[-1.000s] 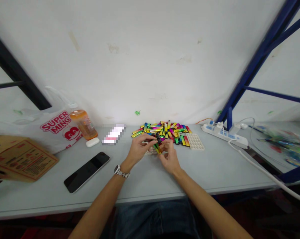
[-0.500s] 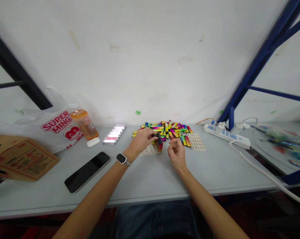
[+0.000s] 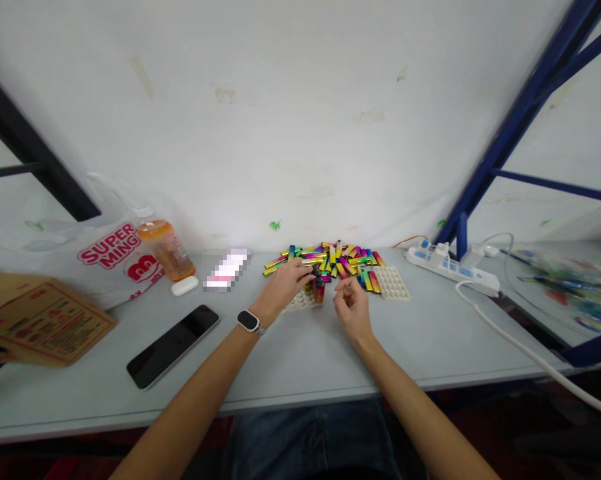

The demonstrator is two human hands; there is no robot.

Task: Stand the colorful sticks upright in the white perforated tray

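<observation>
Slim, shiny rainbow-coloured cases that look like lighters lie in a loose pile by the wall. Before the pile, a pale tray with round hollows carries a few upright lighters with black tops, partly covered by my left hand. My left hand, with a watch on its wrist, has its fingertips closed at the black top of one of them. To the right and a little nearer me, my right hand is curled in a pinch; anything in it is too small to make out.
A second hollowed tray lies right, lighters along its left edge. Farther right are a power strip and a blue frame. Left stand a phone, white case, bottle, plastic bag and cardboard box.
The whole view has shifted slightly. My left wrist has turned a little, while its fingers stay at the black tops. My right hand keeps its pinch in nearly the same place.
</observation>
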